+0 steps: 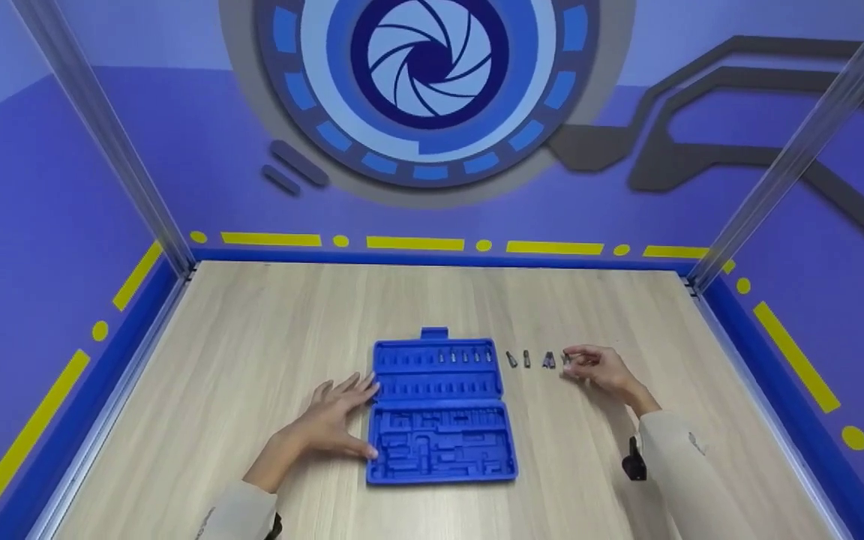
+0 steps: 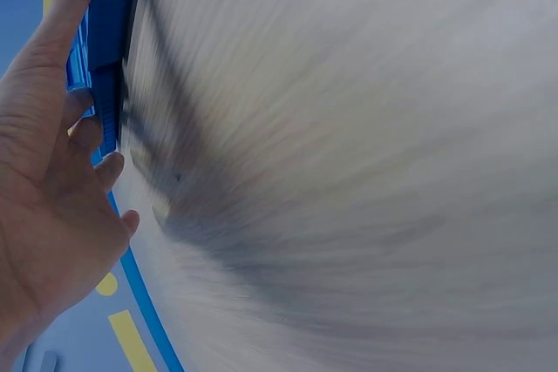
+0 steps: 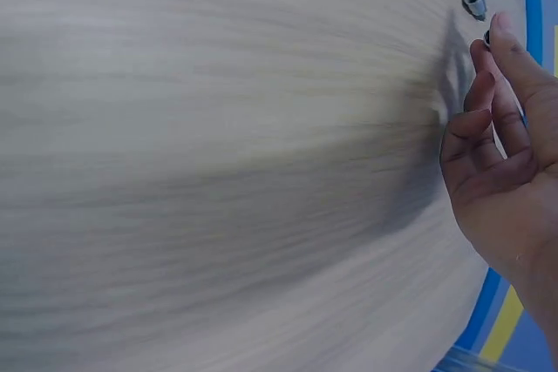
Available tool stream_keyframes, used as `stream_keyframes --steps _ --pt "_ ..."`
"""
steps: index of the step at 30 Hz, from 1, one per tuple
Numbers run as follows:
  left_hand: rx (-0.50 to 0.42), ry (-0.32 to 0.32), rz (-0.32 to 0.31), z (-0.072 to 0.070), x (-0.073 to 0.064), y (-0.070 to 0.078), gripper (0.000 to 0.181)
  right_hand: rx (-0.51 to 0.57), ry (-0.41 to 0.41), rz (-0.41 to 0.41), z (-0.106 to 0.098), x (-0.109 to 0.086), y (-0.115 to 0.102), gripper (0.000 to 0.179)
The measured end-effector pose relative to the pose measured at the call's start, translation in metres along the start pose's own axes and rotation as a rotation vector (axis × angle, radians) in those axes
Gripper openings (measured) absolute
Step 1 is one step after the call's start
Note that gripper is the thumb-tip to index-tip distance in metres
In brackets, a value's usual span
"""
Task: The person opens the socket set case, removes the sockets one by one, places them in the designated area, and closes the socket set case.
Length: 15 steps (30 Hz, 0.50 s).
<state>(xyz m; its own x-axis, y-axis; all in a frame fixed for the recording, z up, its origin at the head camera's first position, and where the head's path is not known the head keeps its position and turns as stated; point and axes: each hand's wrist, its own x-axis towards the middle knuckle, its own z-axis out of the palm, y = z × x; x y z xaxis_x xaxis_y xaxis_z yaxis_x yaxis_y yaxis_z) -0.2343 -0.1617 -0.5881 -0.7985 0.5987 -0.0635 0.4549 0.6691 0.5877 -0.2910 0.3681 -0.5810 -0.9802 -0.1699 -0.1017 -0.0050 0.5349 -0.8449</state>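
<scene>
An open blue plastic case [image 1: 436,400] lies on the table, its lid folded back to the far side. Several small metal sockets [image 1: 465,357] stand in a row at the right of the lid's far slots. My left hand [image 1: 331,420] rests along the case's left edge, thumb at the near half and fingertips by the lid. To the right, my right hand [image 1: 603,369] pinches a small metal socket [image 3: 487,38] between thumb and index finger, mostly hidden by the fingertips. Beside it lie loose sockets [image 1: 549,360], whose hollow ends show in the right wrist view.
Two more loose metal pieces [image 1: 519,359] lie just right of the lid. The case's near half holds moulded, bare recesses. The wooden table [image 1: 289,315] is bounded by blue walls [image 1: 432,256] with yellow dashes and metal posts [image 1: 102,127] at the corners.
</scene>
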Motion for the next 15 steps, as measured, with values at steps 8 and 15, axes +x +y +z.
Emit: stream_keyframes --steps 8,15 --pt "-0.002 -0.001 0.011 0.0 0.001 -0.002 0.119 -0.015 -0.006 -0.053 0.006 0.008 0.009 0.04" --pt "-0.005 0.0 0.009 0.0 0.0 -0.002 0.118 -0.039 0.007 -0.03 0.008 0.013 0.008 0.042"
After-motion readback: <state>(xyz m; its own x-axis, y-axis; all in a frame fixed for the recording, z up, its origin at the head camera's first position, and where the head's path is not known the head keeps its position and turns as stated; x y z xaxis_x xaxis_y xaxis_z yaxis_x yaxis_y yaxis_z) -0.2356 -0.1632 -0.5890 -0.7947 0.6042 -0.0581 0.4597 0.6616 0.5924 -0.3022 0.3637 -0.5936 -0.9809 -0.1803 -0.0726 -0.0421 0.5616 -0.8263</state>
